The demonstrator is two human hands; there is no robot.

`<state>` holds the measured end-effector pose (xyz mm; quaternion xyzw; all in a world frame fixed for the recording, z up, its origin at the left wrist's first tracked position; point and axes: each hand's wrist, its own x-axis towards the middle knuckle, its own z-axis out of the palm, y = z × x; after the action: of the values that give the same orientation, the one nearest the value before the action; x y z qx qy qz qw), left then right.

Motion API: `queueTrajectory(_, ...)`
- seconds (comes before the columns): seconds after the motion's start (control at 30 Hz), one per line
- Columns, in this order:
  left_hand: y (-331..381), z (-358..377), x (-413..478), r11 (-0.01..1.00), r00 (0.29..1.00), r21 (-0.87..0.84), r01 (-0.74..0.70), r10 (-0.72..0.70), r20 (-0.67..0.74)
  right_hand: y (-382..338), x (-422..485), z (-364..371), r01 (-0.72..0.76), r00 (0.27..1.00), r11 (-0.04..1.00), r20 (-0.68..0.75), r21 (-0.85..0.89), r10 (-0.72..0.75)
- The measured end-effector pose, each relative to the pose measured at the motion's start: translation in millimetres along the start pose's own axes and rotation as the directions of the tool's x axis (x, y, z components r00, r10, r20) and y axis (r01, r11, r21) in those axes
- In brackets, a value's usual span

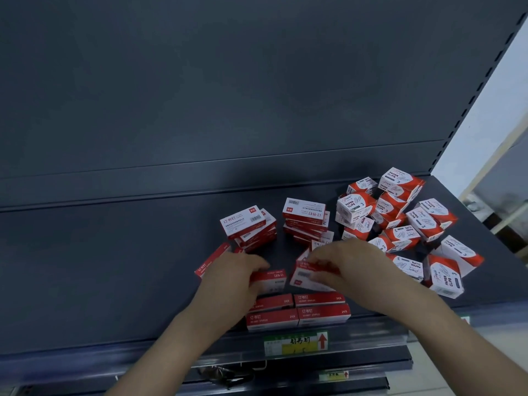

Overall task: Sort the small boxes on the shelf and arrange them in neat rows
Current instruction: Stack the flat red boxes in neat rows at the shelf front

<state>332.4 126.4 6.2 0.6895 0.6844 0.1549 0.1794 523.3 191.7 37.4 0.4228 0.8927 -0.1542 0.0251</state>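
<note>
On the dark shelf, my left hand grips a red-and-white staple box. My right hand holds a second staple box, tilted, just to its right. Below them several staple boxes stand in two neat rows at the front edge. Behind are two loose stacks of staple boxes. One staple box lies alone left of my left hand. A jumbled pile of paper clip boxes fills the right end.
The shelf's back panel rises behind the boxes. A green and yellow price label hangs on the shelf's front edge. A perforated upright bounds the shelf on the right. A lower shelf shows beneath.
</note>
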Motion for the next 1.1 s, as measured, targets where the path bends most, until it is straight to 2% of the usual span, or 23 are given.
queueTrajectory(0.1, -2.6, 3.1, -1.7, 0.989, 0.993, -0.147, 0.006, 0.011, 0.118, 0.6, -0.5, 7.2, 0.043, 0.993, 0.999, 0.104, 0.029, -0.046)
queueTrajectory(0.2, -5.6, 5.6, -3.8, 0.982, 0.984, -0.188, -0.001, 0.035, 0.175, 3.3, -2.6, 12.9, 0.079, 0.988, 0.997, 0.129, 0.021, -0.081)
queueTrajectory(0.47, -8.9, 15.2, -8.9, 0.979, 0.987, -0.201, -0.034, 0.064, 0.145, 11.9, 0.7, 29.7, 0.104, 0.99, 0.994, 0.095, 0.036, -0.107)
queueTrajectory(0.53, -9.1, 17.3, -11.1, 0.978, 0.998, -0.207, -0.012, 0.024, 0.054, 13.1, 0.3, 31.9, 0.103, 0.991, 0.994, 0.086, 0.046, -0.106)
queueTrajectory(0.6, -13.5, 15.3, -13.0, 0.975, 0.986, -0.215, 0.052, -0.084, -0.142, 14.5, -1.2, 31.5, 0.1, 0.993, 0.992, 0.059, 0.076, -0.104)
queueTrajectory(0.67, -24.0, 8.0, -14.1, 0.971, 0.907, -0.213, 0.104, -0.181, -0.38, 15.2, -2.1, 29.5, 0.076, 0.997, 0.99, 0.005, 0.117, -0.077)
queueTrajectory(0.73, -40.2, -0.8, -15.1, 0.958, 0.804, -0.215, 0.188, -0.276, -0.526, 15.5, -0.2, 28.2, 0.05, 0.997, 0.988, -0.061, 0.149, -0.041)
queueTrajectory(0.8, -53.3, -6.9, -17.2, 0.923, 0.793, -0.234, 0.305, -0.383, -0.475, 14.9, 4.0, 27.4, 0.036, 0.995, 0.987, -0.095, 0.158, -0.021)
queueTrajectory(0.87, -58.7, -7.7, -19.3, 0.892, 0.834, -0.248, 0.377, -0.444, -0.327, 12.8, 8.0, 26.3, 0.03, 0.996, 0.99, -0.088, 0.14, -0.017)
queueTrajectory(1.0, -55.3, -3.0, -18.4, 0.888, 0.884, -0.219, 0.403, -0.44, -0.159, 2.7, 17.6, 26.2, 0.052, 0.994, 0.994, -0.1, 0.1, -0.042)
queueTrajectory(1.1, -49.8, 0.2, -16.5, 0.893, 0.902, -0.212, 0.396, -0.422, -0.09, -10.9, 28.8, 28.6, 0.105, 0.99, 0.99, -0.099, 0.095, -0.096)
